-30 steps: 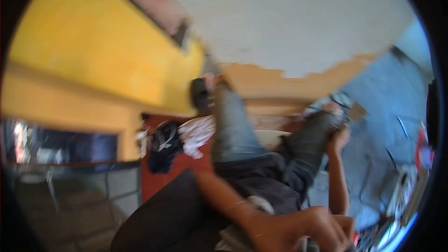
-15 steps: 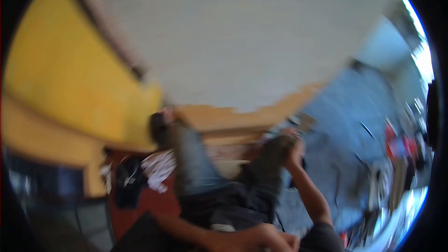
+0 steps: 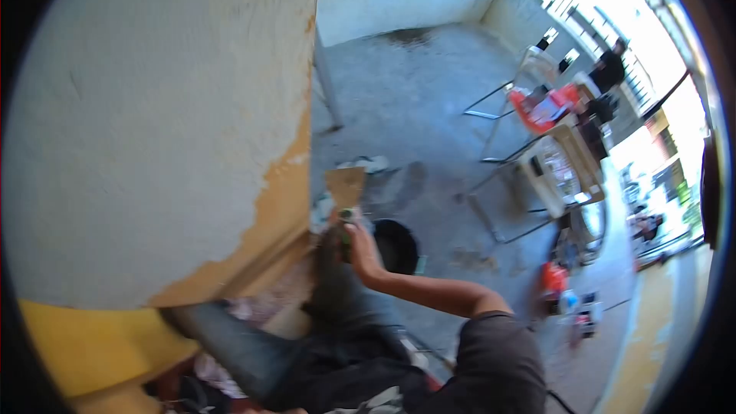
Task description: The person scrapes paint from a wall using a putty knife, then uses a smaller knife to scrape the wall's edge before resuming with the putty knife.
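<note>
My right hand (image 3: 362, 251) is closed around the handle of a broad-bladed scraper (image 3: 345, 186), above my knee. The blade points away from me and looks tan. Just right of the hand, a black bucket (image 3: 402, 249) stands on the floor. To the left is a wall panel (image 3: 176, 107) with a grey coat and a ragged orange-tan edge. My left hand cannot be made out; only a sliver of skin shows at the bottom edge.
A red chair (image 3: 529, 116) and a beige chair (image 3: 525, 172) bear various items at the right. A person (image 3: 609, 69) in dark clothes is farther back. White cloth-like material (image 3: 372, 163) lies on the blue-grey floor (image 3: 414, 123). A yellow surface (image 3: 92, 341) is at lower left.
The view has swung right, showing more floor and the chairs. The left forearm has dropped out of view at the bottom. The scraper in my right hand now shows clearly.
</note>
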A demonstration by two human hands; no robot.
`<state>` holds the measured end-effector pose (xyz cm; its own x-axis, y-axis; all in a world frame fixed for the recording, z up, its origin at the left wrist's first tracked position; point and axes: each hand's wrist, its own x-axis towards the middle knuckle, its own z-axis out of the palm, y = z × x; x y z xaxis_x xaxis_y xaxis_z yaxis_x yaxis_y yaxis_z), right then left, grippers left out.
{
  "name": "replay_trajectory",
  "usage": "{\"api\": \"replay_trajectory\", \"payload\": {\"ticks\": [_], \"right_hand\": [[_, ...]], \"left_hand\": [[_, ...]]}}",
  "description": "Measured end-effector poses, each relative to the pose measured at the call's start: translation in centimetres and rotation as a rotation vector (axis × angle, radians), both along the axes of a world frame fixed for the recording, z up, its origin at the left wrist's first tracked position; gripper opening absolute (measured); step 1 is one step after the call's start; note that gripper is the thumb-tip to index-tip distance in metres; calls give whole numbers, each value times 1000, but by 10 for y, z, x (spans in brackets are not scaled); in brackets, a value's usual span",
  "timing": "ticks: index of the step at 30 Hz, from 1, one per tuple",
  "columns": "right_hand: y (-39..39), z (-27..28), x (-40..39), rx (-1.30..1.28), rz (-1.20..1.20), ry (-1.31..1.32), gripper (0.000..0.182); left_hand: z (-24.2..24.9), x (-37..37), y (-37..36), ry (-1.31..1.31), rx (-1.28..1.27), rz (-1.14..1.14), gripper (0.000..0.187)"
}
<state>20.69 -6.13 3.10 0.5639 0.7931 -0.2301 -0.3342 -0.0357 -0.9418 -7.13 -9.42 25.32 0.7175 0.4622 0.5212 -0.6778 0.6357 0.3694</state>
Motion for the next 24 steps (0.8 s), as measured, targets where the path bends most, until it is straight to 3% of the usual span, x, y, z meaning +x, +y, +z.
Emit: {"api": "replay_trajectory", "payload": {"ticks": [1, 3, 4, 5, 8, 10, 11, 13, 16, 17, 19, 20, 22, 24], "right_hand": [[-2, 3, 13, 36, 15, -138, 28], [-17, 61, 15, 101, 8, 46, 33], [-1, 66, -20, 168, -5, 38, 33], [-10, 74, -17, 236, -17, 44, 34], [-10, 95, -47, 367, -22, 72, 35], [-15, 102, -52, 489, 60, 49, 38], [-16, 108, -57, 505, 61, 52, 38], [-20, 125, -64, 618, 179, -73, 49], [-16, 141, -63, 596, 298, -53, 55], [-15, 142, -64, 537, 319, -119, 57], [-13, 142, -58, 444, 312, -47, 59], [-8, 141, -52, 429, 309, -164, 57], [-1, 142, -39, 411, 308, -275, 55], [5, 141, -28, 488, 146, -732, 51]], "left_hand": [[-32, -8, 23, 37, 170, 100, 28], [-56, -28, 41, 96, 486, 328, 40], [-41, -40, 25, 574, 89, 831, 37], [-36, -21, 25, 753, 89, 871, 38], [-59, -1, 58, 1048, 167, 952, 54], [-51, 25, 78, 1029, 136, 790, 73], [-44, 39, 89, 1026, 151, 800, 73], [-31, 70, 104, 853, 214, 646, 88], [-32, 99, 122, 763, 236, 627, 104], [-24, 107, 128, 771, 247, 633, 104], [-10, 119, 135, 725, 153, 490, 78], [-12, 126, 138, 714, 110, 514, 60], [-11, 136, 137, 795, 85, 561, 51], [-13, 146, 135, 864, 45, 676, 29]]}}
